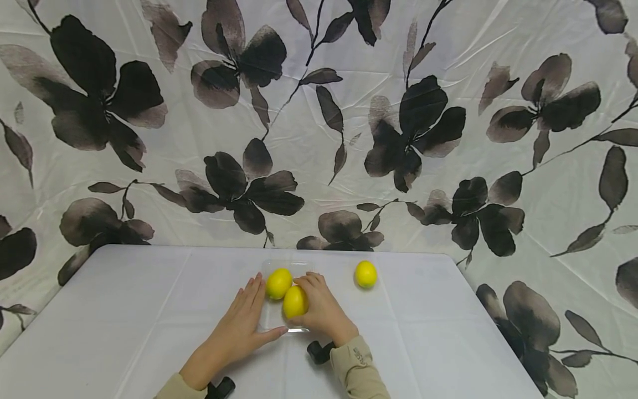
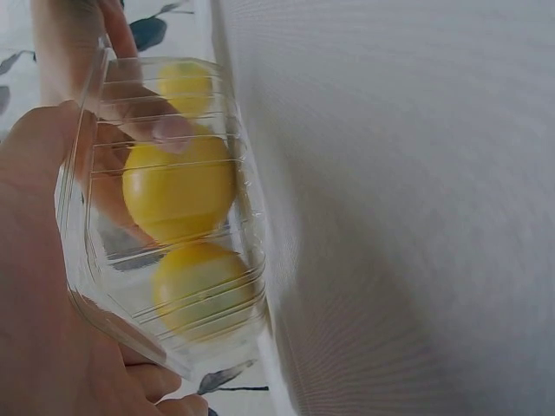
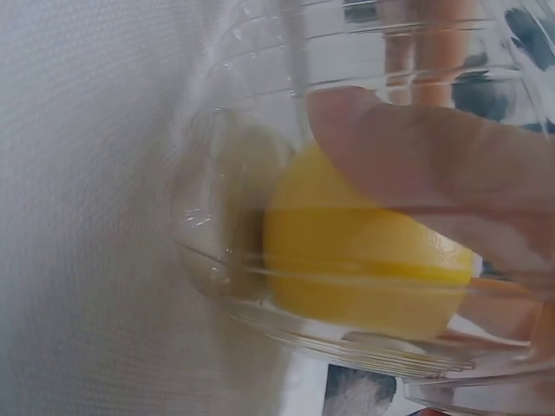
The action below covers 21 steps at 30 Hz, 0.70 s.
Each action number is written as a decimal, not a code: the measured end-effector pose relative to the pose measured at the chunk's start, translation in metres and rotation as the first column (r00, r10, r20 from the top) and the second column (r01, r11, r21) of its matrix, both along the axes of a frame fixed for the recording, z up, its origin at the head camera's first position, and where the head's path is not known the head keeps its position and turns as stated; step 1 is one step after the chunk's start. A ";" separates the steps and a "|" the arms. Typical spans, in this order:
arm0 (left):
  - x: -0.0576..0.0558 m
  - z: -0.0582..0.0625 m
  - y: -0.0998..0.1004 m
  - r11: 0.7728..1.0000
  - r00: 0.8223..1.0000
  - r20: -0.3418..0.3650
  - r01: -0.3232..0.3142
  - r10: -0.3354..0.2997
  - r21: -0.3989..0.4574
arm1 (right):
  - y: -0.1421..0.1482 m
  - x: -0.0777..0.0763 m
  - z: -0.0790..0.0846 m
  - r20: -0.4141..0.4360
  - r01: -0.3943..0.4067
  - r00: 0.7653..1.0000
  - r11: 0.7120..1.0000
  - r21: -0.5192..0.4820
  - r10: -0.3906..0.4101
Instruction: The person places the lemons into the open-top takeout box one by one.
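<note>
A clear plastic container [image 1: 298, 330] with ribbed walls stands on the table between both hands. Inside it, my right hand [image 1: 323, 310] holds a yellow lemon [image 1: 295, 303] between thumb and fingers. A second lemon [image 1: 278, 284] lies in the container just behind and to the left of the held one. My left hand [image 1: 236, 330] rests along the container's left side with straight fingers, its thumb stretched toward the front edge. Through the clear wall, the right wrist view shows the right thumb pressed to the held lemon [image 3: 364, 251].
A third lemon [image 1: 366, 275] sits on the white-covered table [image 1: 423, 332], to the right of the container. Black wrist devices [image 1: 319, 352] show at both sleeves. Behind the table's far edge hangs a white cloth [image 1: 319, 138] with a dark flower print.
</note>
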<state>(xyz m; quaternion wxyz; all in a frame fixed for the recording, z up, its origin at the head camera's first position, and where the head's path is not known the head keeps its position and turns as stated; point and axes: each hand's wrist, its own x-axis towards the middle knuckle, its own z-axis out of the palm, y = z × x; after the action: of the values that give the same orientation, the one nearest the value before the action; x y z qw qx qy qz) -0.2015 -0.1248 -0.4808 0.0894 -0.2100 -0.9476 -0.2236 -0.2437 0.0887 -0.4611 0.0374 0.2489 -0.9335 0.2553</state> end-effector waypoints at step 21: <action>0.000 0.000 0.000 1.000 1.000 0.004 0.008 -0.008 0.017 | 0.024 -0.007 0.011 0.164 -0.011 0.985 0.969 -0.247 0.053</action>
<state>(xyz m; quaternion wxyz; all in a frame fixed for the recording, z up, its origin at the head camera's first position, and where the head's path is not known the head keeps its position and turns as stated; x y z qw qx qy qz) -0.2017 -0.1246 -0.4810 0.0885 -0.2123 -0.9450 -0.2325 -0.2508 0.1123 -0.4504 -0.0159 0.2350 -0.8905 0.3893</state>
